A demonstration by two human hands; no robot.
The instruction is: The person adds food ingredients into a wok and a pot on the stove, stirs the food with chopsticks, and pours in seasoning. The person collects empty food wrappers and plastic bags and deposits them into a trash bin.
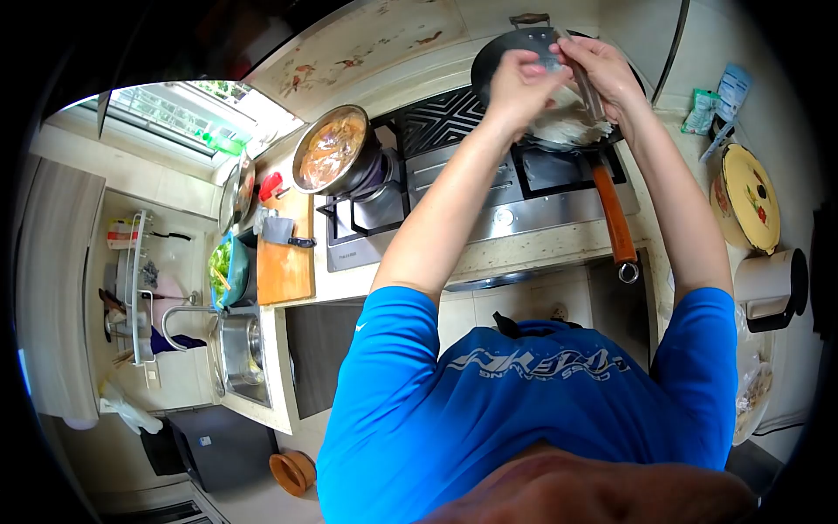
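Both of my hands are raised over a dark wok (493, 65) on the right burner. My right hand (602, 74) is closed around a narrow, see-through brownish item (587, 94) that slants downward. Close beside it, my left hand (525, 86) has its fingers bent near the item's upper part; blur hides whether they pinch anything. Whitish food (567, 129) lies in the wok below my hands. The wok's wooden handle (614, 210) points toward me.
A pot of brownish food (333, 150) stands on the left burner. Left of the stove lie a cutting board (286, 262) and a cleaver (279, 230). Greens fill a bowl (229, 271) by the sink (237, 358). A yellow lidded pot (746, 196) stands at the right.
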